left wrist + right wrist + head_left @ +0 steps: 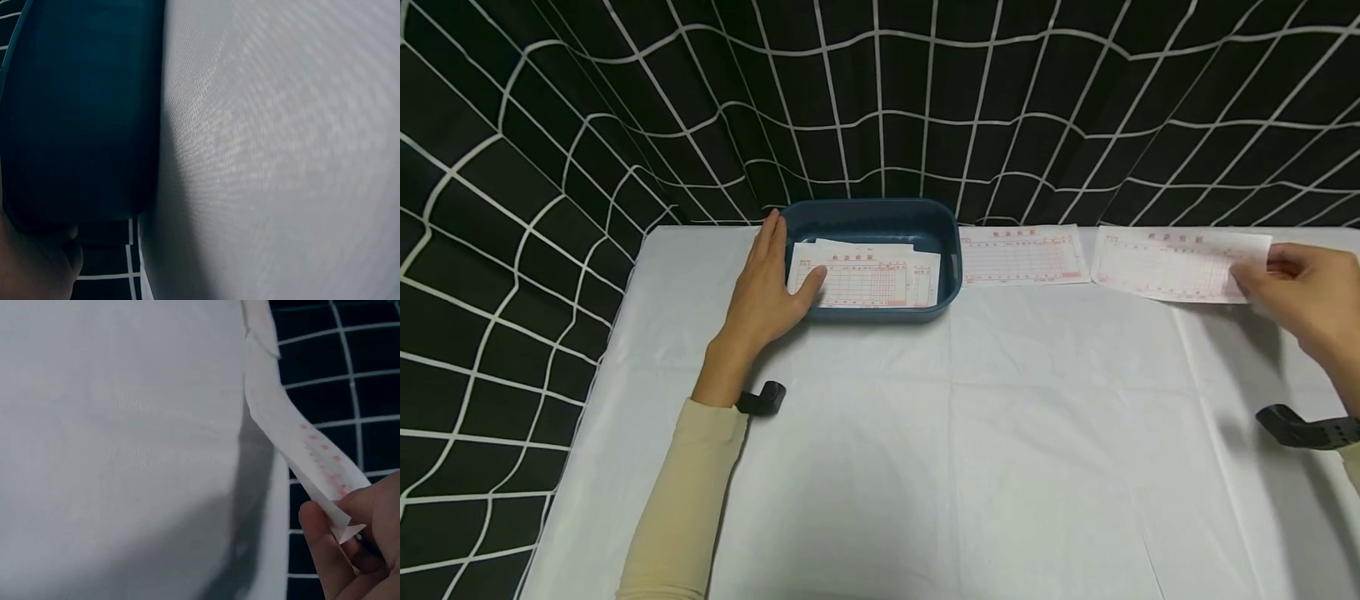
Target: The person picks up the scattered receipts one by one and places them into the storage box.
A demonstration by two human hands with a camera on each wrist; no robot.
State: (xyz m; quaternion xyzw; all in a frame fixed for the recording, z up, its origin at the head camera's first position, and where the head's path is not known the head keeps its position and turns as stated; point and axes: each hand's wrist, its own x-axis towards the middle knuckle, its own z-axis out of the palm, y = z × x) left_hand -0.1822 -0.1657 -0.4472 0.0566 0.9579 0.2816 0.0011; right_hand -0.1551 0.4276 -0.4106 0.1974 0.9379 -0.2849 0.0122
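Note:
A dark blue plastic bin [880, 315] stands at the back of the white-covered table, with several printed paper slips [865, 283] stacked inside. My left hand [767, 287] holds the bin's left side, its fingers along the outside and the thumb over the front rim. Part of that hand shows at the bin wall [75, 112] in the left wrist view. At the far right, my right hand [1303, 287] pinches the right end of a white slip with red print [1180, 262]. This slip [312, 456] bends upward to the thumb and fingers in the right wrist view.
Another red-printed slip [1018, 257] lies between the bin and the pinched one, along the table's back edge. A black curtain with white grid lines [880, 108] hangs behind and to the left. White cloth [962, 450] covers the table in front.

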